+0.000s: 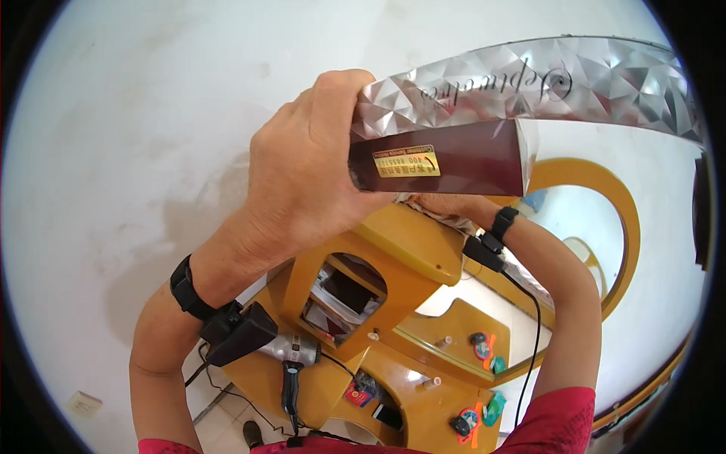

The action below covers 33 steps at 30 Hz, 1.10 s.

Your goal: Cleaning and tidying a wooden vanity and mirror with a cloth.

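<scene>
My left hand (302,166) is closed around the left end of a box held high. The box has a dark maroon side (480,159) with a gold label and a long silver faceted face (605,91). My right hand (446,203) is beyond and below the box, at the top of the yellow wooden cabinet (412,242). A crumpled pale cloth (454,219) is bunched under that hand, apparently in its grip. The box hides part of the right hand.
An oval-topped mirror (631,219) in a yellow frame stands right of the cabinet. Below lie a hair dryer (291,363) with its cord, a phone (388,416), and small orange and green items (494,408). A white wall (151,113) rises behind.
</scene>
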Motion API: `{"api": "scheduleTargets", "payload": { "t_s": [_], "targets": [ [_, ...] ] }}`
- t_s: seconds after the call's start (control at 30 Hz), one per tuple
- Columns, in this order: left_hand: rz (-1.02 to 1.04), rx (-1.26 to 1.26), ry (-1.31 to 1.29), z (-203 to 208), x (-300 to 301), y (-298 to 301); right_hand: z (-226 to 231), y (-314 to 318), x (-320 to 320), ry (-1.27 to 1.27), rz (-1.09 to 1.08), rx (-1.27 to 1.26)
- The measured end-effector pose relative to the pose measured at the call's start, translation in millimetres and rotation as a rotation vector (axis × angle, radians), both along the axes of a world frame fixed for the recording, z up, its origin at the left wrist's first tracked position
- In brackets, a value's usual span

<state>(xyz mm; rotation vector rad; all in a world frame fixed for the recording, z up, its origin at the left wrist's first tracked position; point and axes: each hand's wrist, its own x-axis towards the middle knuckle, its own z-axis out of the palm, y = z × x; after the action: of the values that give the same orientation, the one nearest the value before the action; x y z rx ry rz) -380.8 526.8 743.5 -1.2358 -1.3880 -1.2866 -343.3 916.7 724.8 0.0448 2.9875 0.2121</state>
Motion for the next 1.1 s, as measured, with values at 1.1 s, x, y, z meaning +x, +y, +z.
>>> {"api": "scheduleTargets", "payload": {
  "t_s": [1.1],
  "targets": [
    [0.149, -0.316, 0.364, 1, 7, 91, -24, -142, 193, 0.612, 0.375, -0.123]
  ]
}}
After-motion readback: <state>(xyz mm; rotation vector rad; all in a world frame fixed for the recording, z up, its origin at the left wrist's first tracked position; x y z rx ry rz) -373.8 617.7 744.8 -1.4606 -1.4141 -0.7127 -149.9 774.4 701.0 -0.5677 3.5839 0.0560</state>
